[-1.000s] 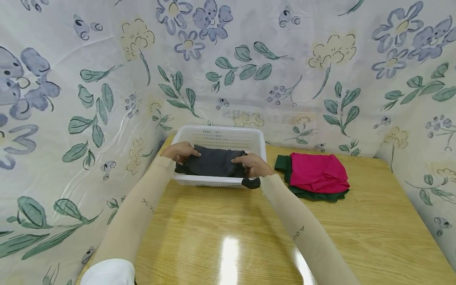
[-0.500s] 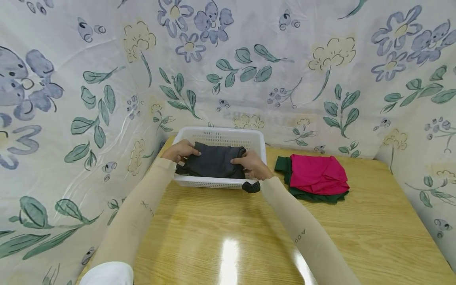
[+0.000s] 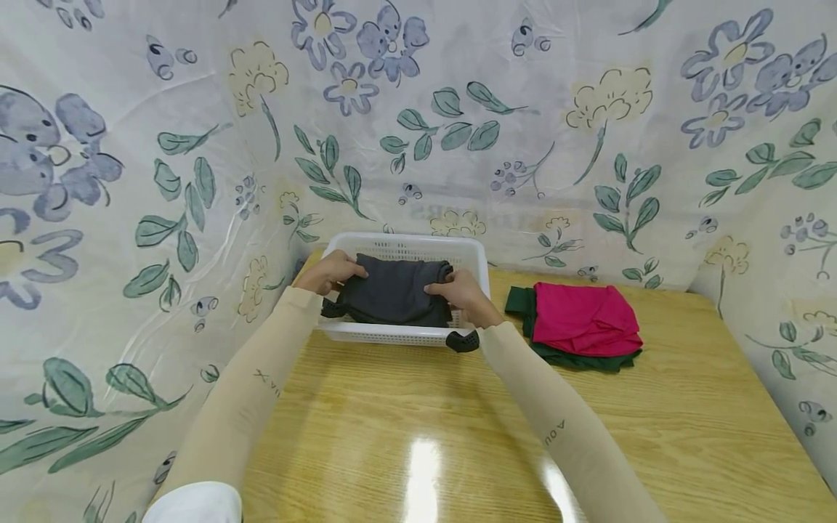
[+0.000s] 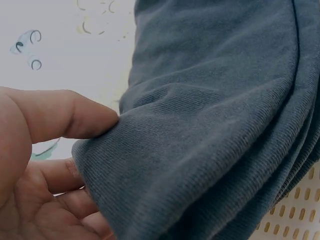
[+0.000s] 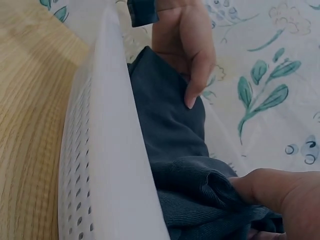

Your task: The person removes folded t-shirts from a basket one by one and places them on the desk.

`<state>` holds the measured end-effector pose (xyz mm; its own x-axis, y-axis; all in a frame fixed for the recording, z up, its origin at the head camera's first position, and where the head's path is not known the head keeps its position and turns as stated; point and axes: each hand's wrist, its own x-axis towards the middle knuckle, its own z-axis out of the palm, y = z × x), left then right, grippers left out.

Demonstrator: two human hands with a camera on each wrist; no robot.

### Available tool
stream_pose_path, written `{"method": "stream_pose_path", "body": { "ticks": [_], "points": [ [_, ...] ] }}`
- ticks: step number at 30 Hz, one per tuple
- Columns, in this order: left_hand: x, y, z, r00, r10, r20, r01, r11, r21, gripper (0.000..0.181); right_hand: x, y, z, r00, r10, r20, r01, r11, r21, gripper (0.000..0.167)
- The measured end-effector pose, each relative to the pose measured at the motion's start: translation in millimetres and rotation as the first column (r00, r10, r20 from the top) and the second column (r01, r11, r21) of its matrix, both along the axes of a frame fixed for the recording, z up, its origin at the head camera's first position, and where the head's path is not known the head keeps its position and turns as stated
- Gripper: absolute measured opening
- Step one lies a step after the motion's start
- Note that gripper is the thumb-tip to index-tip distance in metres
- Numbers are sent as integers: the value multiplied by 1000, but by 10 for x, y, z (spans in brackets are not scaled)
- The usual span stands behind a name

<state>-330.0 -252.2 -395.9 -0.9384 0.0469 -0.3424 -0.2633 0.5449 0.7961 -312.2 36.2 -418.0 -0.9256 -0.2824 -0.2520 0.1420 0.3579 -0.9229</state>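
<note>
A folded dark grey garment (image 3: pixel 395 292) lies within the white perforated basket (image 3: pixel 386 335), its layers stacked and its fabric finely ribbed. At its left end my left hand (image 3: pixel 332 272) pinches the edge, thumb on top and fingers beneath, as the left wrist view shows with the thumb (image 4: pixel 75 115) pressing the cloth (image 4: pixel 190 120). My right hand (image 3: pixel 467 296) grips the opposite end, where the fabric bunches under the thumb (image 5: pixel 260 185). In the right wrist view the basket wall (image 5: pixel 125 150) stands beside the cloth. The fingers under the garment are partly hidden.
To the basket's right, a folded pink garment (image 3: pixel 585 319) lies on dark green cloth (image 3: pixel 519 299). The wooden table (image 3: pixel 366 421) extends forward and right. Flower-printed sheeting (image 3: pixel 445 174) hangs behind the table and at both sides.
Both hands have raised the grey garment slightly, its far edge now higher against the basket's back wall. Both hands keep their hold; the pink and green cloths have not moved.
</note>
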Motion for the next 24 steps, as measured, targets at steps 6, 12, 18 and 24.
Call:
{"method": "stream_pose_path", "body": {
  "ticks": [6, 12, 18, 24],
  "points": [
    [0, 19, 32, 999, 40, 23, -41, 998, 53, 23, 17, 31, 56, 1000, 1, -11, -1, 1000, -30, 48],
    [25, 27, 79, 999, 46, 12, -47, 996, 81, 23, 15, 93, 105, 1000, 9, -24, -10, 999, -37, 39],
    [67, 45, 145, 999, 38, -2, -38, 994, 99, 24, 35, 154, 188, 1000, 22, -15, -23, 999, -44, 56],
    [114, 80, 201, 999, 21, -27, -18, 992, 126, 26, 41, 229, 262, 1000, 9, 3, -8, 999, -36, 70]
  ]
}}
